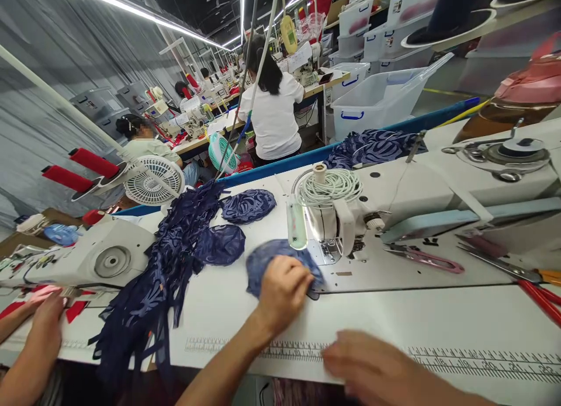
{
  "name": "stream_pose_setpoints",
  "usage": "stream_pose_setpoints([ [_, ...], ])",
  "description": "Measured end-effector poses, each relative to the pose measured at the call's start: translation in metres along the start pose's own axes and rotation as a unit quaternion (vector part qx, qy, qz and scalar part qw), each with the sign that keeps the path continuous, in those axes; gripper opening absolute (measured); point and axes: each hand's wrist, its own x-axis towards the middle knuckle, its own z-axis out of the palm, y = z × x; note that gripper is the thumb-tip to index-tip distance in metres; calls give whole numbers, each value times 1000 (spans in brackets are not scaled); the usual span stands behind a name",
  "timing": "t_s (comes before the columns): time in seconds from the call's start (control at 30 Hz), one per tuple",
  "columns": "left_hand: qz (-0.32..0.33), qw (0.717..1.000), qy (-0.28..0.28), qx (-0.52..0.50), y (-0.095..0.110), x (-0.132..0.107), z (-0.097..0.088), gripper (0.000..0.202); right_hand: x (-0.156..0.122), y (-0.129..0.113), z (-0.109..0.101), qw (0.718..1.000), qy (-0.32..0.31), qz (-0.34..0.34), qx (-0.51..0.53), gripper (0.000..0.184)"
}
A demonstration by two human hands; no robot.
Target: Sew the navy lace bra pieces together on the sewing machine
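My left hand (284, 289) is closed, its fingers curled down on a rounded navy fabric piece (263, 263) lying flat on the sewing machine bed. The far edge of that piece reaches toward the needle area of the white sewing machine (335, 219). My right hand (363, 359) is over the table's front edge by the printed ruler, smeared by motion, so its fingers cannot be made out. Two more navy fabric pieces (249, 206) (221, 244) lie beyond my left hand, beside a heap of navy fabric strips (162, 277) that hangs over the front edge.
Thread snips (425, 259) and red-handled scissors (541, 298) lie at the right. Pale cord (331, 187) is coiled on the machine. At left, a co-worker's hands (46, 318) hold red cloth by another machine (100, 251). A white fan (154, 181) stands behind.
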Motion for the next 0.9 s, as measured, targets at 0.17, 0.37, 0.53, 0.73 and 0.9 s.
stream_pose_setpoints([
  [0.17,29,996,-74,46,8,-13,40,10,-15,57,-6,985,115,110,-71,31],
  [0.37,30,992,-116,39,3,-12,35,30,-6,77,7,984,46,67,-159,38],
  [0.53,-24,981,-184,49,-5,-2,37,55,7,80,4,987,24,53,-152,28],
  [0.73,-30,980,-190,44,-15,25,45,46,3,86,9,966,80,70,-236,37],
  [0.9,-10,981,-184,55,-20,36,47,35,4,88,14,959,84,84,-259,39],
])
